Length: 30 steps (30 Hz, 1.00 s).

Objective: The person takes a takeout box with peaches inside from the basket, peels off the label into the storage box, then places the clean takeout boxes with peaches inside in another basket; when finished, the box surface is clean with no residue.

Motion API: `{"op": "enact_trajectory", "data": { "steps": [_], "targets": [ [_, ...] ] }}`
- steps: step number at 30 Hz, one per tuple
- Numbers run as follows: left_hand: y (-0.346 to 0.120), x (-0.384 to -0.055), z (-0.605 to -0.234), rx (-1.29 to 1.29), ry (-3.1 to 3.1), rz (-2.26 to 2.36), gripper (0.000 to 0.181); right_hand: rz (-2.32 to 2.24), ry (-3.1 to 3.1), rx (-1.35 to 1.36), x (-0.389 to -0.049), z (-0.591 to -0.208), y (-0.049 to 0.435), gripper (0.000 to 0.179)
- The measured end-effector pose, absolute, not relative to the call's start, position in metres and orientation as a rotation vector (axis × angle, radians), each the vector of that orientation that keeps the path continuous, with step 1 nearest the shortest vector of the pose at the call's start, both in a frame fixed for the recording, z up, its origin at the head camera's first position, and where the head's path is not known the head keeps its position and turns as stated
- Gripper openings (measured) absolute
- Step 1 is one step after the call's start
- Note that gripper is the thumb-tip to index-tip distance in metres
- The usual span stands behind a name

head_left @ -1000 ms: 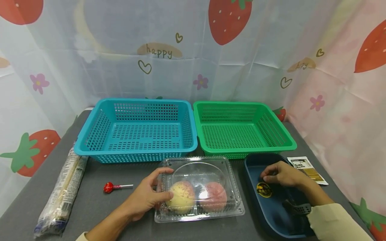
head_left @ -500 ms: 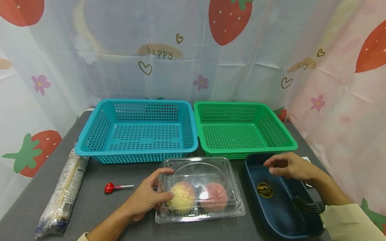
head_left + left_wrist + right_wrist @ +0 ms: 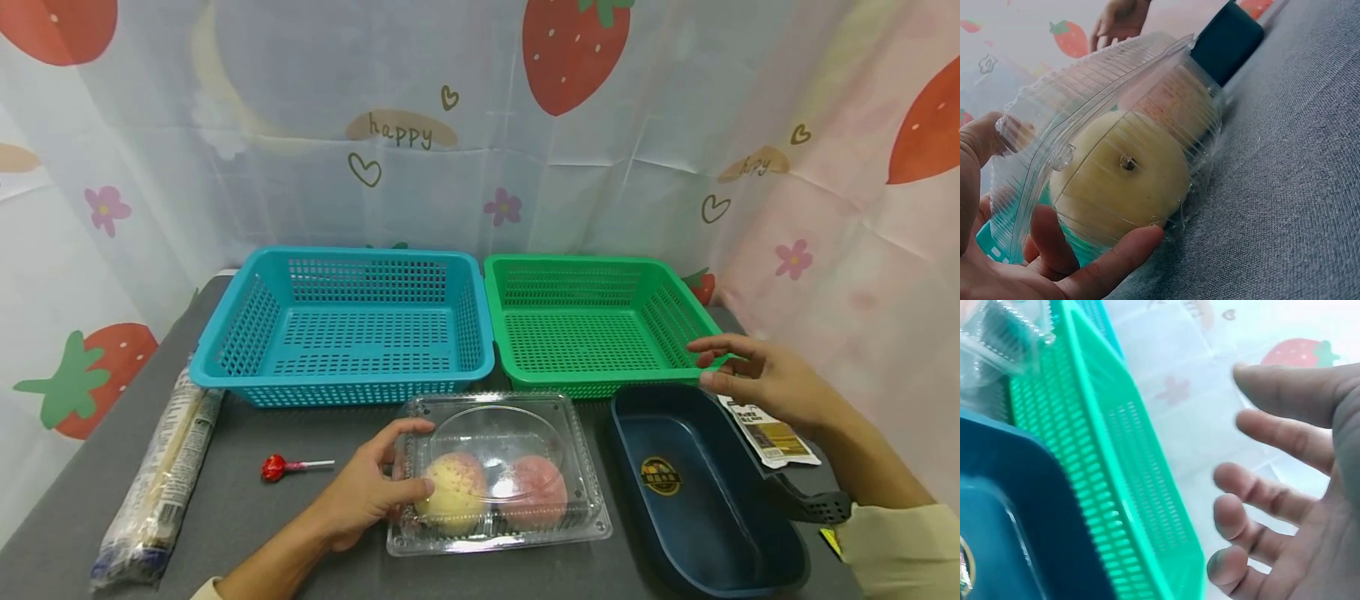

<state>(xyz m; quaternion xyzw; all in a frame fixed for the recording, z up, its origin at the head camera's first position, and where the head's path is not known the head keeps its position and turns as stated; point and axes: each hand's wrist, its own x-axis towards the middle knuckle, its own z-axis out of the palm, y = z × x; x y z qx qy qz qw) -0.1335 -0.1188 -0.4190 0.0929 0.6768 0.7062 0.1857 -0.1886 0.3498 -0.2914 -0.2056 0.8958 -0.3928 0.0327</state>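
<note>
A clear plastic clamshell box (image 3: 495,421) sits on the grey cloth, with a yellowish fruit (image 3: 452,500) and a pink fruit (image 3: 534,496) inside. My left hand (image 3: 367,483) holds the box by its left side; in the left wrist view, the fingers and thumb spread around its end beside the yellow fruit. Over the front right corner of the green basket (image 3: 592,379) is my right hand (image 3: 776,383), its fingers loosely bent and holding nothing. A dark blue tray (image 3: 701,483) stands just below it, with a white-and-brown packet (image 3: 772,437) at its right.
A light blue basket (image 3: 367,387) stands left of the green one. A red lollipop (image 3: 273,468) lies left of the box, and a long wrapped package (image 3: 153,487) lies farther left. Something small and yellow (image 3: 831,542) shows by the right sleeve. A printed curtain (image 3: 420,192) hangs behind.
My right hand has lifted from over the dark blue tray up and rightward to the green basket's corner, uncovering the packet and the tray's interior. The left hand and the box have stayed in place.
</note>
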Motion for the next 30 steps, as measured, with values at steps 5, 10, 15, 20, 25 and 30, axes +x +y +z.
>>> {"op": "enact_trajectory", "data": {
  "steps": [5, 10, 15, 20, 25, 30],
  "targets": [
    [-0.121, -0.134, -0.42, 0.278, 1.898, 1.99, 0.07, -1.219, 2.893, -0.652, -0.193, -0.286, 0.358, 0.042],
    [-0.122, -0.133, -0.42, 0.285, 1.884, 1.99, 0.072, -1.21, 2.997, -0.583, -0.202, -0.286, 0.365, 0.047],
    [-0.121, -0.132, -0.42, 0.295, 1.886, 1.985, 0.074, -1.11, 3.078, -0.431, -0.21, -0.289, 0.374, 0.053],
    [-0.122, -0.133, -0.419, 0.295, 1.882, 1.974, 0.075, -1.084, 3.095, -0.365, -0.22, -0.301, 0.381, 0.057],
    [-0.122, -0.132, -0.418, 0.3, 1.881, 1.973, 0.075, -1.04, 3.092, -0.312, -0.229, -0.316, 0.385, 0.058],
    [-0.121, -0.131, -0.417, 0.293, 1.855, 1.989, 0.077, -0.983, 3.086, -0.277, -0.233, -0.324, 0.39, 0.061]
  ]
}}
